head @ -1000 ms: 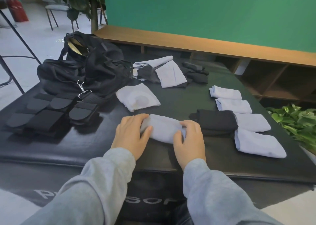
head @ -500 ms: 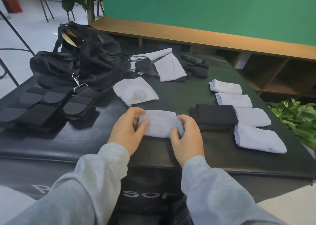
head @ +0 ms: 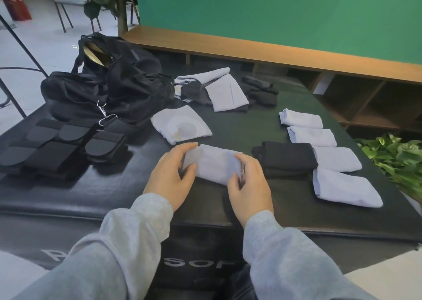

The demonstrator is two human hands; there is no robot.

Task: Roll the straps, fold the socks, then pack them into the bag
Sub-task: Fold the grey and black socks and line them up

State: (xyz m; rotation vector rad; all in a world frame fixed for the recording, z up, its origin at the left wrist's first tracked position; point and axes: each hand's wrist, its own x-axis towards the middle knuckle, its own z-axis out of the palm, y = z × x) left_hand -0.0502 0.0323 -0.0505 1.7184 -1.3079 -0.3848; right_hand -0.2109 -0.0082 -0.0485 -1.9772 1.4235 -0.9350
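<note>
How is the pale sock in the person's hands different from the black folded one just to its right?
The pale sock is light lavender; the black sock is dark. The pale sock is gripped at both ends, by the left hand and the right hand; the black sock lies untouched beside the folded pale ones. Both rest folded on the dark table.

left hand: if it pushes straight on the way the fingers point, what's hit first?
The left hand points up and right while gripping the folded pale blue sock. Beyond that, the flat unfolded pale sock lies next in line, probably ahead of the black duffel bag; depth is unclear.
</note>
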